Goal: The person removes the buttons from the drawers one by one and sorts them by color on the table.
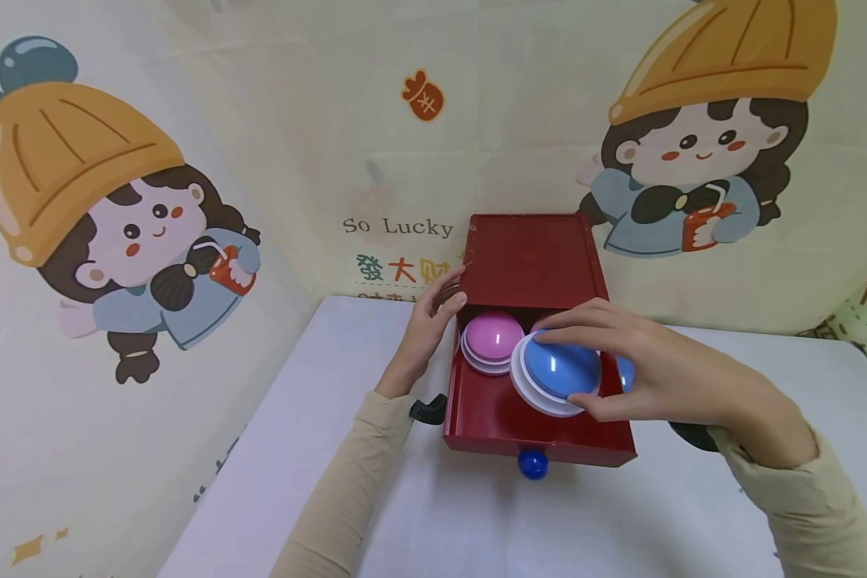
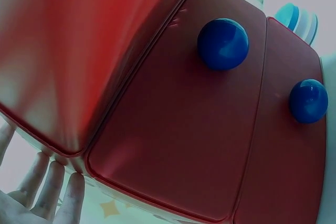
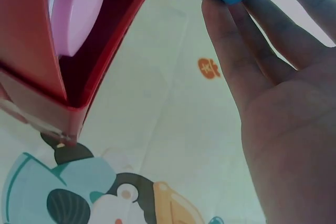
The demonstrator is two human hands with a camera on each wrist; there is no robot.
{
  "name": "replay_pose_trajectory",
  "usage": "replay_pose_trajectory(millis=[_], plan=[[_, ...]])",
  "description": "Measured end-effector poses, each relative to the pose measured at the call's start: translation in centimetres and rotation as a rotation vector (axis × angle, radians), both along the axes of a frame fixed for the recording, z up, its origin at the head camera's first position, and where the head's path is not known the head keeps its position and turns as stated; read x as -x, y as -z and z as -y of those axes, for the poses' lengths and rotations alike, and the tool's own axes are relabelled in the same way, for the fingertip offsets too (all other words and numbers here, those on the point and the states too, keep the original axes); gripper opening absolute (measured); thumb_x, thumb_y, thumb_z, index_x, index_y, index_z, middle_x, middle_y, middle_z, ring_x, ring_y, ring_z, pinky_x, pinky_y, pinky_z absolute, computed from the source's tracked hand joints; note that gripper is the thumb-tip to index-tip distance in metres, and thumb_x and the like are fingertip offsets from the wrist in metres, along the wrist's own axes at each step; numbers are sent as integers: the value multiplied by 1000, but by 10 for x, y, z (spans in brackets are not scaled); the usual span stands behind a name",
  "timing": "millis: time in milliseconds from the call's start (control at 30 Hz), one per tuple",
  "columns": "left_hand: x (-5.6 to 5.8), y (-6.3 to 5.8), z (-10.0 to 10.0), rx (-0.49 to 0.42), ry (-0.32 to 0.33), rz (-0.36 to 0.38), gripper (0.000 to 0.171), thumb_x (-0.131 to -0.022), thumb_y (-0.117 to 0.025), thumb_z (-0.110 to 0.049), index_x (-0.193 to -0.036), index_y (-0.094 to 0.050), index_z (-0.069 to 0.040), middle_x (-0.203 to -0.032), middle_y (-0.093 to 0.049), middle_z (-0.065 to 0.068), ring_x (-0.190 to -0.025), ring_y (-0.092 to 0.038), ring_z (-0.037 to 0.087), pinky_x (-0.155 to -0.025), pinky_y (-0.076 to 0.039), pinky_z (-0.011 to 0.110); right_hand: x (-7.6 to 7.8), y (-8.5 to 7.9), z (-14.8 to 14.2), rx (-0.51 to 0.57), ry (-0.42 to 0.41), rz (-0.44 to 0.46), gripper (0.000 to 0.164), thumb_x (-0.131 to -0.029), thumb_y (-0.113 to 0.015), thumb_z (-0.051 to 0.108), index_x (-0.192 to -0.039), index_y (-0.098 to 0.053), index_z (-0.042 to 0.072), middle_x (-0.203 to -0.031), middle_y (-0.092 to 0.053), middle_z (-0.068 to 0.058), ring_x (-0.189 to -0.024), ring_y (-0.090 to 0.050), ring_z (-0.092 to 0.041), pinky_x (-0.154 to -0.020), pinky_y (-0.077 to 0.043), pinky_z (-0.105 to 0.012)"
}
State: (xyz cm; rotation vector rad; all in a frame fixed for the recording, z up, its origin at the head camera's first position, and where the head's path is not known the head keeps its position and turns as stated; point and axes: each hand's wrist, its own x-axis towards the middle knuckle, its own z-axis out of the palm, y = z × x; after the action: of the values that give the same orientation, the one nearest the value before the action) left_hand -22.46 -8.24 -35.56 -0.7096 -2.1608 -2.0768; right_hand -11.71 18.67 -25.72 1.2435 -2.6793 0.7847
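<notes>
A white table (image 1: 433, 530) carries a red box (image 1: 531, 261), which stands near the far edge with a drawer (image 1: 484, 411) pulled out above the surface. Just right of the box sits a blue button (image 1: 625, 373), mostly hidden in the head view.

creased beige sleeves (image 1: 343, 486); black wrist-worn pieces (image 1: 429, 411).

The backdrop (image 1: 318, 120) reads "So Lucky" (image 1: 397, 227) above "發大财" (image 1: 402, 269).
</notes>
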Motion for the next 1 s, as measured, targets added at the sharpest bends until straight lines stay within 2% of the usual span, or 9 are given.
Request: replay_pose_trajectory(millis=[100,167,300,600,900,1000], plan=[[0,1,1,2,0,0,47,-93,-52,-22,-139,-42,-14,-134,-45,1,-122,-42,15,-103,-32,38,-2,-1,-3,8,15,11,71,-64,-84,28,-127,-52,30,-129,-45,9,-114,-41,-13,-70,-54,-31],[-5,-5,0,6,4,3,48,-94,-51,-19,-139,-40,-10,-134,-45,4,-122,-42,16,-103,-32,40,-4,-1,-5,14,30,22,71,-64,-84,28,-127,-52,30,-128,-45,9,-114,-41,-14,-69,-54,-31],[-6,-5,1,10,2,1,48,-93,-51,-18,-139,-40,-9,-134,-45,4,-121,-42,16,-103,-32,39,-5,0,-10,13,57,30,71,-63,-84,28,-127,-53,31,-128,-44,8,-114,-40,-15,-67,-55,-30],[-4,-4,0,-1,6,-8,47,-94,-51,-18,-139,-40,-9,-134,-45,5,-122,-42,16,-102,-33,39,-7,2,-21,16,90,-24,70,-65,-84,29,-127,-52,32,-130,-45,8,-114,-40,-13,-68,-53,-26],[-5,-5,-1,2,8,-7,47,-94,-50,-17,-139,-40,-9,-134,-45,5,-122,-42,17,-103,-32,39,-8,6,-34,11,145,-57,77,-60,-87,23,-127,-51,32,-133,-43,10,-117,-36,-7,-69,-53,-25],[-5,-5,-1,3,6,-8,47,-94,-50,-17,-139,-40,-10,-134,-45,5,-122,-42,17,-103,-32,39,-8,6,-38,17,140,-85,78,-59,-87,21,-128,-52,30,-133,-43,9,-117,-36,-6,-69,-53,-25]])
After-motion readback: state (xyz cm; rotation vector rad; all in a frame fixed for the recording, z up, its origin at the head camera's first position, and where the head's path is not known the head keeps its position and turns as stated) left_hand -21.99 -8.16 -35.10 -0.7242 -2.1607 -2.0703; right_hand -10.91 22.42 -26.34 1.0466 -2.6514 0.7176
